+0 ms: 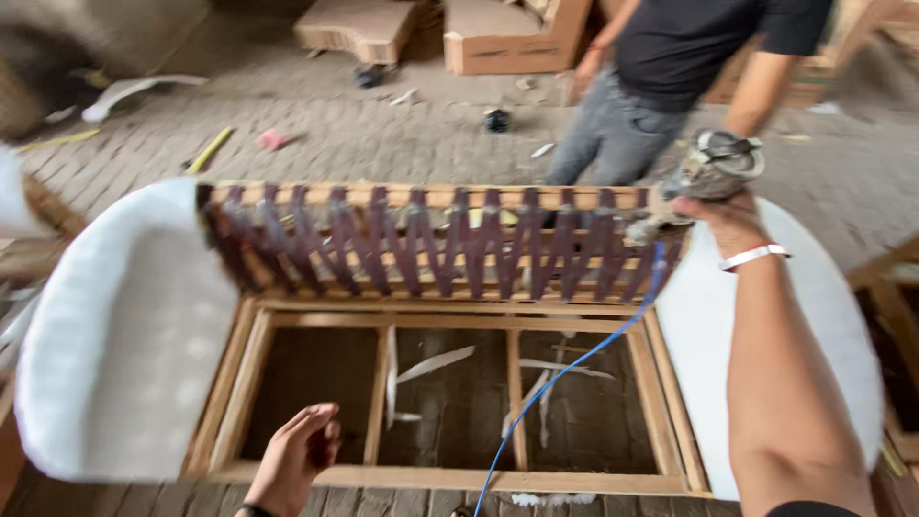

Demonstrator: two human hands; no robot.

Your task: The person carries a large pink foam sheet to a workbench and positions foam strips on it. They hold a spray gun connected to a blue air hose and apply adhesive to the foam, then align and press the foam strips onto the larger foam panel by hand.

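Observation:
My right hand grips a grey pneumatic staple gun at the right end of a wooden sofa frame. A blue air hose runs down from the gun across the open seat. Dark purple webbing straps zigzag along the frame's back rail. My left hand rests on the frame's front rail with fingers loosely curled, holding nothing. White foam padding covers the left arm and the right arm of the frame.
Another person in a dark shirt and grey jeans stands just behind the frame. More wooden frames lie at the back. Scraps and small tools are scattered on the brick floor. White strips lie under the open seat.

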